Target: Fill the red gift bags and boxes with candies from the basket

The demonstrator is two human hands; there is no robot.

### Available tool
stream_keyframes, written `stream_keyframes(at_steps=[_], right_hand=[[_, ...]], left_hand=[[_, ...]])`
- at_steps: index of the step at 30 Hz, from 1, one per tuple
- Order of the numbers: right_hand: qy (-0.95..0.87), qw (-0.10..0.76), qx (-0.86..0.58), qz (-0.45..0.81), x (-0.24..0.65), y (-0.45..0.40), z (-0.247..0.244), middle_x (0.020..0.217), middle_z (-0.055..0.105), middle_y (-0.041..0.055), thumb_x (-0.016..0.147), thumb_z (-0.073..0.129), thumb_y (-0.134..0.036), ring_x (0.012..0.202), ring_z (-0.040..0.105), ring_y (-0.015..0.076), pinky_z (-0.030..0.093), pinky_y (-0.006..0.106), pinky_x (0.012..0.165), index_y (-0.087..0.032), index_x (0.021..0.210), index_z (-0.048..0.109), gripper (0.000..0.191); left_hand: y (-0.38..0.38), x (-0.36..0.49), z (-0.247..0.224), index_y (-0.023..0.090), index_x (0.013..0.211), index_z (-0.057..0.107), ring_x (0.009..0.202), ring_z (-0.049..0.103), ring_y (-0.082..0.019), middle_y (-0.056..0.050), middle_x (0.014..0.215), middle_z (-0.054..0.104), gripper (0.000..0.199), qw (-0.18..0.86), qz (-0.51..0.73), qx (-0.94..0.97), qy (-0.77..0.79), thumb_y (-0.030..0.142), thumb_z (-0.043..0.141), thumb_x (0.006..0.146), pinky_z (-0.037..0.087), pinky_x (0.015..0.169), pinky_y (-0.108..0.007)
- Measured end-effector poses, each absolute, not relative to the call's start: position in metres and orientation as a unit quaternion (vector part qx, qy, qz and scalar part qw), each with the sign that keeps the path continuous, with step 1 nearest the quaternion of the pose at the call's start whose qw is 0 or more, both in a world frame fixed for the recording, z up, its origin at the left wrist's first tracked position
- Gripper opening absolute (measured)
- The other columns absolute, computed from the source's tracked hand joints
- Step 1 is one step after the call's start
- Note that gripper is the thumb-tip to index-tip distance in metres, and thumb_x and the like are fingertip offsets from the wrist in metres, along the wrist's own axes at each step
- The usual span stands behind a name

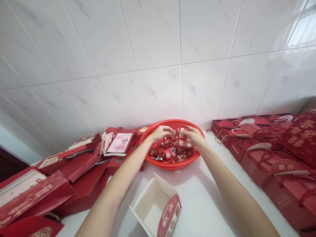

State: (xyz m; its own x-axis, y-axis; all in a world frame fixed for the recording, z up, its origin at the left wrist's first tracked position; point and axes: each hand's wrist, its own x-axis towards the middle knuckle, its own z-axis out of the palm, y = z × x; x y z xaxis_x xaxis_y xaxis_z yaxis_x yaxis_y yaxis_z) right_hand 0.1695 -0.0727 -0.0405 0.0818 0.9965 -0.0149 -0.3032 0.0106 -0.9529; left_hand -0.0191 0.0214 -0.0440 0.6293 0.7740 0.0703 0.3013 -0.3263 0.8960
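Observation:
A red plastic basket (172, 167) holds a heap of wrapped candies (170, 153), mostly red with some dark and shiny ones. Over its left side reaches my left hand (161, 133), fingers bent and tips closed by a small red wrapped candy. My right hand (197, 140) comes in from the right, thumb and fingers closed on a red and white candy packet (182, 135). Both hands are close together above the heap. In front of the basket stands an open gift box (155, 205), white inside, with a red printed end panel.
Red folded boxes (86, 184) and bags lie piled on the left, with a pink and white printed card (119, 143) on top. Rows of red gift boxes with rope handles (256, 158) line the right. A white tiled wall (158, 92) rises behind the white table (204, 200).

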Motion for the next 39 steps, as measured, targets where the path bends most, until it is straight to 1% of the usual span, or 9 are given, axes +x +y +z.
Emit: stream_keyframes(at_steps=[4,6,11,16,21,26,31,34,39], right_hand=[[-0.385,0.606,-0.436,0.543,0.170,-0.071,-0.041,0.086,0.070,0.0026,0.062,0.075,-0.025,0.071,0.065,0.0154,0.053,0.023,0.052,-0.020,0.083,0.062,0.025],[-0.382,0.606,-0.436,0.544,0.170,-0.070,-0.041,0.085,0.070,0.0023,0.061,0.075,-0.026,0.071,0.065,0.0156,0.052,0.023,0.052,-0.020,0.083,0.062,0.026],[-0.361,0.620,-0.434,0.544,0.170,-0.070,-0.041,0.081,0.069,0.0008,0.060,0.075,-0.023,0.069,0.064,0.0150,0.051,0.023,0.051,-0.020,0.080,0.061,0.025],[-0.364,0.613,-0.431,0.553,0.170,-0.070,-0.040,0.078,0.068,0.0000,0.060,0.075,-0.025,0.068,0.064,0.0156,0.049,0.024,0.052,-0.021,0.078,0.060,0.024],[-0.336,0.628,-0.411,0.568,0.171,-0.070,-0.039,0.082,0.070,0.0015,0.061,0.073,-0.023,0.066,0.062,0.0144,0.048,0.023,0.049,-0.019,0.077,0.062,0.020],[-0.322,0.630,-0.384,0.593,0.173,-0.072,-0.035,0.078,0.069,0.0005,0.064,0.075,-0.022,0.063,0.062,0.0134,0.049,0.023,0.049,-0.019,0.081,0.064,0.020],[-0.311,0.620,-0.325,0.643,0.168,-0.078,-0.023,0.076,0.068,-0.0017,0.063,0.079,-0.022,0.064,0.062,0.0124,0.051,0.023,0.052,-0.018,0.086,0.066,0.026],[-0.353,0.616,-0.277,0.648,0.161,-0.088,-0.010,0.082,0.070,-0.0012,0.064,0.081,-0.024,0.067,0.063,0.0123,0.052,0.024,0.055,-0.019,0.090,0.068,0.030],[-0.437,0.583,-0.227,0.647,0.153,-0.114,0.010,0.092,0.072,0.0019,0.071,0.081,-0.028,0.073,0.065,0.0137,0.053,0.024,0.057,-0.019,0.101,0.069,0.034]], left_hand=[[0.028,-0.017,-0.057,0.017,0.091,0.077,0.094,0.069,-0.020,-0.004,0.095,0.077,0.019,0.357,0.095,0.841,0.395,0.018,0.070,0.073,0.052,0.086,-0.027],[0.030,-0.014,-0.064,0.020,0.090,0.077,0.094,0.069,-0.021,-0.001,0.096,0.078,0.024,0.331,0.064,0.846,0.414,0.015,0.073,0.068,0.051,0.084,-0.026],[0.031,-0.004,-0.071,0.024,0.098,0.077,0.093,0.068,-0.022,0.002,0.093,0.077,0.039,0.286,0.051,0.857,0.425,0.007,0.073,0.063,0.049,0.083,-0.025],[0.027,0.003,-0.068,0.020,0.094,0.078,0.080,0.067,-0.020,0.001,0.077,0.074,0.030,0.262,0.056,0.870,0.414,0.007,0.069,0.068,0.048,0.076,-0.025],[0.022,-0.001,-0.055,0.017,0.091,0.079,0.076,0.067,-0.020,-0.003,0.079,0.075,0.027,0.246,0.083,0.874,0.411,0.007,0.063,0.070,0.049,0.074,-0.027],[0.017,-0.009,-0.037,0.015,0.095,0.076,0.086,0.067,-0.020,-0.007,0.095,0.076,0.026,0.300,0.232,0.841,0.385,0.016,0.062,0.073,0.052,0.080,-0.029],[-0.009,-0.020,-0.023,0.014,0.097,0.072,0.082,0.065,-0.018,-0.006,0.089,0.073,0.031,0.381,0.433,0.753,0.318,0.030,0.072,0.071,0.052,0.080,-0.031],[-0.041,-0.030,-0.012,0.015,0.102,0.072,0.079,0.063,-0.016,-0.003,0.083,0.069,0.034,0.371,0.486,0.731,0.303,0.032,0.074,0.073,0.052,0.077,-0.028],[-0.095,-0.050,0.008,0.017,0.103,0.072,0.082,0.064,-0.016,-0.003,0.086,0.070,0.030,0.342,0.533,0.713,0.301,0.030,0.074,0.076,0.053,0.078,-0.027]])
